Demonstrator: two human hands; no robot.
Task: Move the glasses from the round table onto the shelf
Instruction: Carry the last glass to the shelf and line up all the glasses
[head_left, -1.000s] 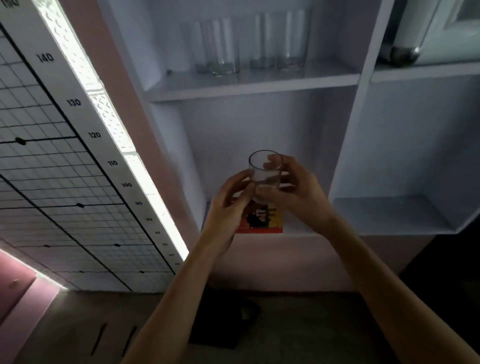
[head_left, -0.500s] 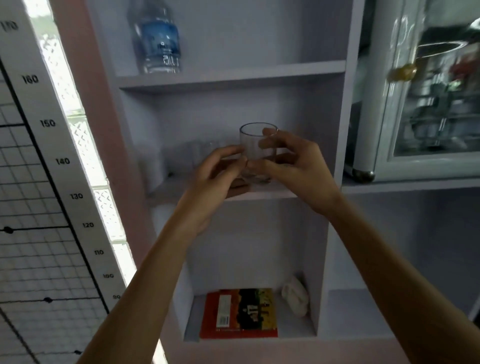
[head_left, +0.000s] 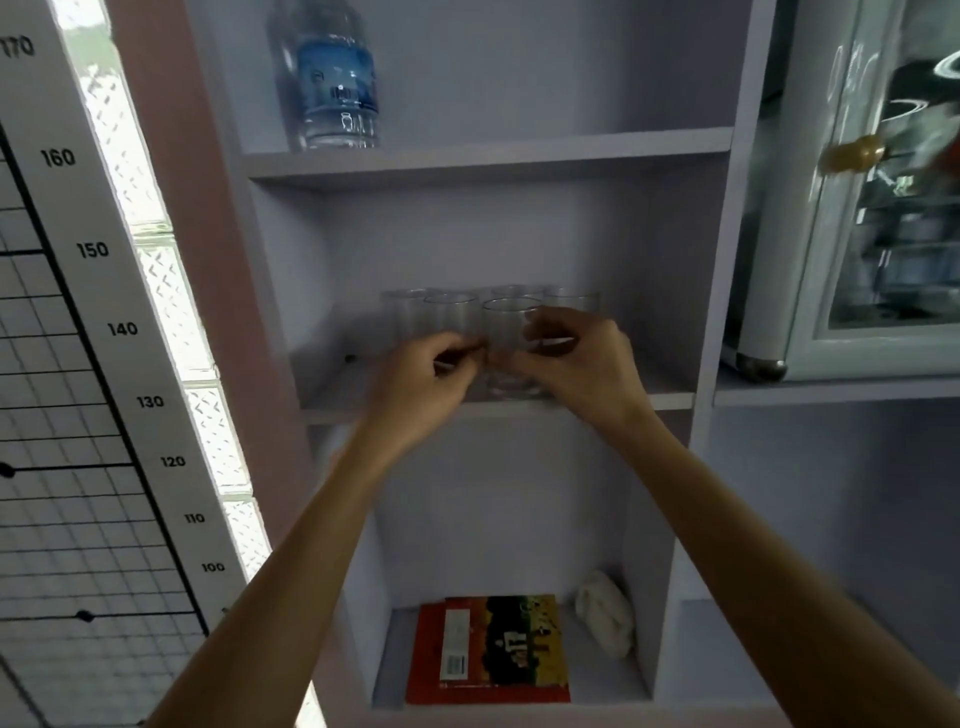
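Note:
A clear drinking glass (head_left: 508, 332) stands upright near the front edge of the pale shelf (head_left: 670, 399). Both hands are around it: my right hand (head_left: 576, 371) wraps its right side, and my left hand (head_left: 426, 384) pinches it at the left with fingertips. Several more clear glasses (head_left: 449, 317) stand in rows just behind it on the same board. The round table is out of view.
A water bottle (head_left: 332, 78) stands on the shelf above. Below, a red book (head_left: 491, 649) and a white crumpled object (head_left: 605, 613) lie in the lower compartment. A glass-door cabinet (head_left: 883, 208) with a brass knob is at right, and a height chart (head_left: 93, 364) at left.
The glass went up from chest height, then forward, and now rests on the shelf in front of the other glasses. The view tilted upward.

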